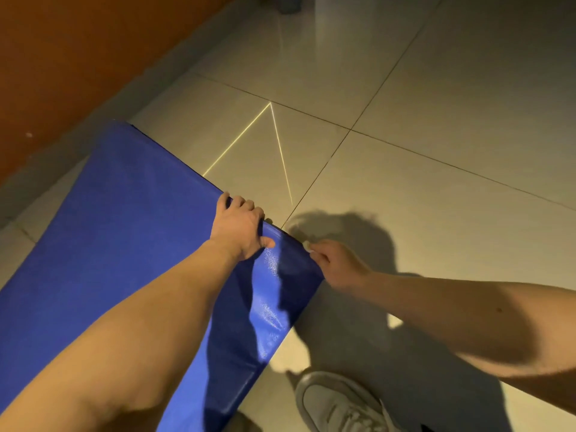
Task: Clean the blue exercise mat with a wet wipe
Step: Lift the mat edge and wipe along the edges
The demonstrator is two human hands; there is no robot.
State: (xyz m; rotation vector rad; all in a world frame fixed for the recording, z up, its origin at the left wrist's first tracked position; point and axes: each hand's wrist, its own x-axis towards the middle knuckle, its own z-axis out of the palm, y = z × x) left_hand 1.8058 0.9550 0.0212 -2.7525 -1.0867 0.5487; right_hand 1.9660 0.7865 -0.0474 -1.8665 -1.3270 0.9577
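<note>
hidden: wipe [308,246] mostly inside right hand [338,263], white scrap pinched at fingertips; mat [109,244] cut off lower left | left hand [238,227]: fingers curled over mat's edge | mat: glossy blue, padded, on tiled floor [436,151]

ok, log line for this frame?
left hand: grips blue mat edge | right hand: pinches white wipe by same edge | mat: on tiled floor
</note>
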